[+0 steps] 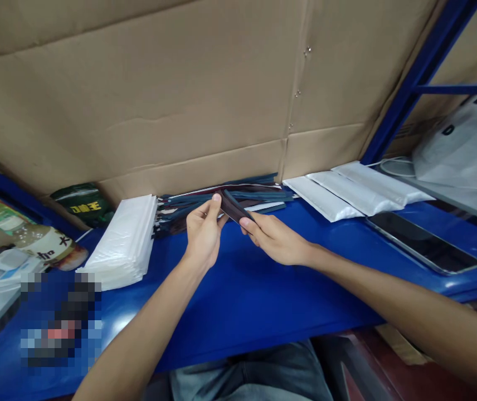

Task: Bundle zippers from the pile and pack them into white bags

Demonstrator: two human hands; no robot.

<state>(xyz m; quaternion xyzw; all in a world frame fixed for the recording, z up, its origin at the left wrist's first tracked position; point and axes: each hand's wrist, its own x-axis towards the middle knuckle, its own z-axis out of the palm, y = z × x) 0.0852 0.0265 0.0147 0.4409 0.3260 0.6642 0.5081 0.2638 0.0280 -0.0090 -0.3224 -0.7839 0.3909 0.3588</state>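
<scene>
Both my hands meet over the blue shelf (238,278), pinching one thin dark flat strip (232,208) between them. My left hand (203,234) grips its upper end with thumb and fingers closed. My right hand (274,239) holds the lower end, fingers pressed together on it. Just behind the hands lies a flat pile of similar dark and teal strips (238,197) against the cardboard wall.
A stack of white plastic bags (123,242) lies left of the hands. White padded packets (355,192) and a black phone (422,242) lie to the right. A bottle (38,242) and a green packet (82,203) sit far left. Cardboard (180,94) backs the shelf.
</scene>
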